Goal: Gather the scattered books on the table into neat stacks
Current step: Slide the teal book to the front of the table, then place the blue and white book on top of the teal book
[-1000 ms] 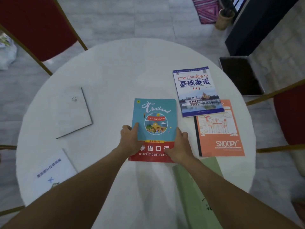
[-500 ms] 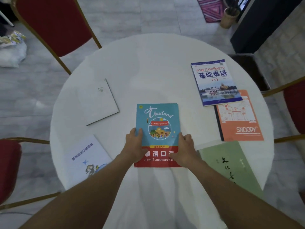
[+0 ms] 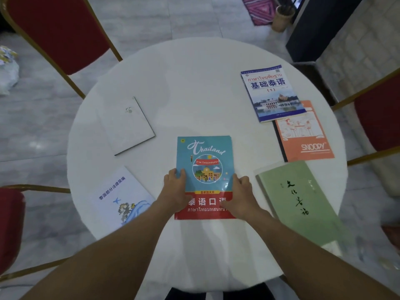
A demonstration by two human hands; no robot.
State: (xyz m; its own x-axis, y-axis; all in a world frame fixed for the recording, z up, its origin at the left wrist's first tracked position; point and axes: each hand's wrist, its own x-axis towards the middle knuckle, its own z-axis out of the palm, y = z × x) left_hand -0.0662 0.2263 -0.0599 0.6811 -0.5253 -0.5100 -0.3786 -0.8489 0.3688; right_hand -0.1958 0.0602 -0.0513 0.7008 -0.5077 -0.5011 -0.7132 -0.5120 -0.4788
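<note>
Round white table (image 3: 194, 87), centre of the frame, bore six books lying flat and apart from any stack. Thailand book (image 3: 205, 161), teal above and red below, lay at lower centre, cover up and square to the viewer. Left hand (image 3: 174, 191) rested on its left edge, thumb over the cover, fingers curled loosely round the margin; right hand (image 3: 241, 194) lay likewise on its right edge, thumb on the cover, fingers bent at the side. Whether either hand gripped beneath the book or merely pressed upon it could not be told. White notebook (image 3: 126, 124), tilted, lay at centre left. White booklet with blue bird (image 3: 121, 198) lay at lower left, near the table's rim. Blue-and-white textbook (image 3: 272, 92) lay at upper right, its lower corner overlapping the top of the orange Snoopy notebook (image 3: 305, 135), which lay just below it. Green book (image 3: 298, 198) with black brush lettering lay at lower right, tilted, its far end reaching past the table's edge. Red chair with gilt frame (image 3: 58, 29) stood at upper left; further red seats showed at the left and right margins. Woven basket (image 3: 283, 16) stood on the grey floor at top right.
</note>
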